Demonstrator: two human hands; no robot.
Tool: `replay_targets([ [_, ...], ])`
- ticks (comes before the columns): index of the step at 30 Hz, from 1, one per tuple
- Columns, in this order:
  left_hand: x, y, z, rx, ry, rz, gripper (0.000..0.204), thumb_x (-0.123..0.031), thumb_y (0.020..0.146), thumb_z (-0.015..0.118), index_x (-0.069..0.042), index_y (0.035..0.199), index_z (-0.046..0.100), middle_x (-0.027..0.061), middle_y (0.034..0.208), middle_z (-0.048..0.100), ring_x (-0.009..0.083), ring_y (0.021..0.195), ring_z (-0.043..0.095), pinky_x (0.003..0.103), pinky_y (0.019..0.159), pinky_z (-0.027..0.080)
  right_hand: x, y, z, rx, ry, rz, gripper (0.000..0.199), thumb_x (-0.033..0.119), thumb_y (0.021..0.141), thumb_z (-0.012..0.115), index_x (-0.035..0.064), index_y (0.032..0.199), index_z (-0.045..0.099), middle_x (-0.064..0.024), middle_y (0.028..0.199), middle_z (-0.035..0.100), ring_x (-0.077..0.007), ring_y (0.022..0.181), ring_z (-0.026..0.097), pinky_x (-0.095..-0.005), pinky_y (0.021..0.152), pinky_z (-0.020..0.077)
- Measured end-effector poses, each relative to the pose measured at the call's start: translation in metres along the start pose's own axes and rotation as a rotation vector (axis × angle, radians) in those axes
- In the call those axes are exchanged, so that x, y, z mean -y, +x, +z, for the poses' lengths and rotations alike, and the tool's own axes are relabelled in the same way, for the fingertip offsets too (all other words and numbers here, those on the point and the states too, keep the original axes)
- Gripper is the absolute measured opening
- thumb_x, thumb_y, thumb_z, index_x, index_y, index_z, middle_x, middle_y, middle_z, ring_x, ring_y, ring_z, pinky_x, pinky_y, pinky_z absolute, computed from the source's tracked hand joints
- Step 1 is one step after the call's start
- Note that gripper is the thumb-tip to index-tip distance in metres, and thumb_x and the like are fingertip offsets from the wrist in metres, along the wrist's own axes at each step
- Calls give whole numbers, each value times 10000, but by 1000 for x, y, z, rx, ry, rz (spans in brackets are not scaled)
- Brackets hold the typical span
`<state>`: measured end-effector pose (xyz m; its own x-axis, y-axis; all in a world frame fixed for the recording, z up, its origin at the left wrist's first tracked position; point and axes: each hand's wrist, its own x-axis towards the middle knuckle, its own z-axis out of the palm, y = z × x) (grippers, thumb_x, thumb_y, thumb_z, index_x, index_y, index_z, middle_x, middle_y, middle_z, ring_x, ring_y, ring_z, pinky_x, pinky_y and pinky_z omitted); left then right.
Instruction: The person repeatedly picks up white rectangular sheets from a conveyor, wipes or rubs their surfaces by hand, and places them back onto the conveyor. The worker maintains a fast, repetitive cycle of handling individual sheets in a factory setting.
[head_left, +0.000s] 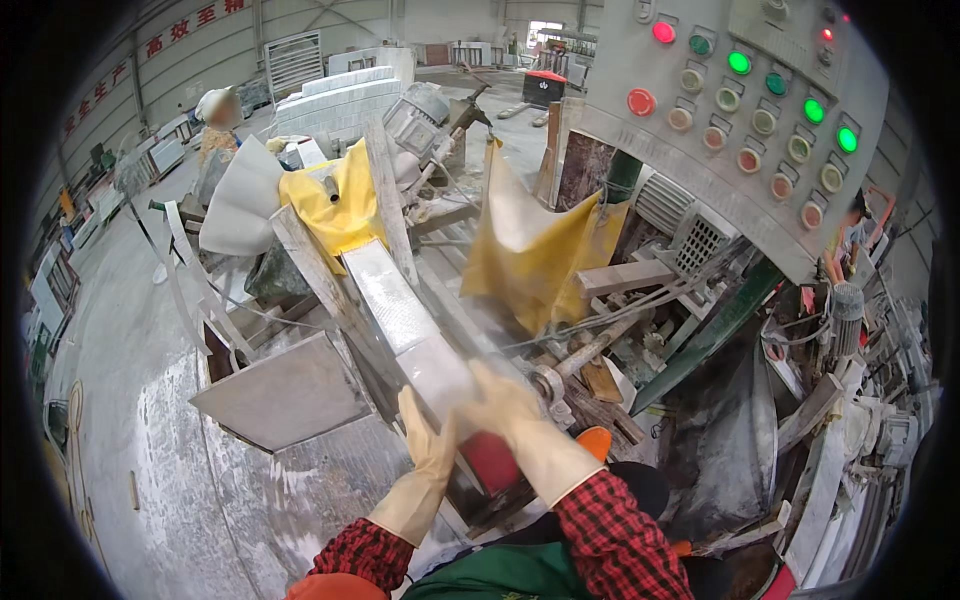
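Observation:
A pale stone block (437,372) lies on the narrow feed track in front of me, its near end between my two gloved hands. My left hand (428,455), in a cream rubber glove, presses its left edge with the fingers along the side and the thumb toward the top. My right hand (515,415), in a matching glove and blurred by motion, closes over the right side of the near end. Beyond it and touching it, a wet, shiny stone block (388,296) reaches under a yellow flap (345,205). A red part (490,462) shows below my hands.
A control panel (740,110) with lit buttons overhangs the right. Yellow sheeting (535,250), motors (700,235) and loose timber crowd the machine's right side. A flat grey plate (285,395) juts out at left. Another person (218,125) stands at the far left.

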<state>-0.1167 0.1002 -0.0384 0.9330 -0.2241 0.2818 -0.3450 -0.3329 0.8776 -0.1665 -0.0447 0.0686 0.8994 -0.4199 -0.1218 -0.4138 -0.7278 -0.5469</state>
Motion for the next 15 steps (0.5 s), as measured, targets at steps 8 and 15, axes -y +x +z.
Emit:
replay_targets([
  [8, -46, -3, -2, 136, -427, -353, 661, -177, 937, 563, 4, 1517, 303, 224, 1380, 514, 311, 1251, 510, 405, 1072, 393, -17, 0, 58, -228, 166, -16, 616, 337, 827, 707, 196, 1404, 540, -140, 1342, 612, -337, 1211, 594, -430, 1016, 471],
  [15, -80, -16, -5, 81, -312, -164, 638, -169, 945, 563, 13, 1515, 340, 223, 1386, 529, 319, 1252, 523, 392, 1081, 399, -34, -8, 31, -114, 1212, 175, 497, 179, 900, 676, 14, 1356, 563, -127, 1243, 673, -230, 1084, 663, -355, 899, 538],
])
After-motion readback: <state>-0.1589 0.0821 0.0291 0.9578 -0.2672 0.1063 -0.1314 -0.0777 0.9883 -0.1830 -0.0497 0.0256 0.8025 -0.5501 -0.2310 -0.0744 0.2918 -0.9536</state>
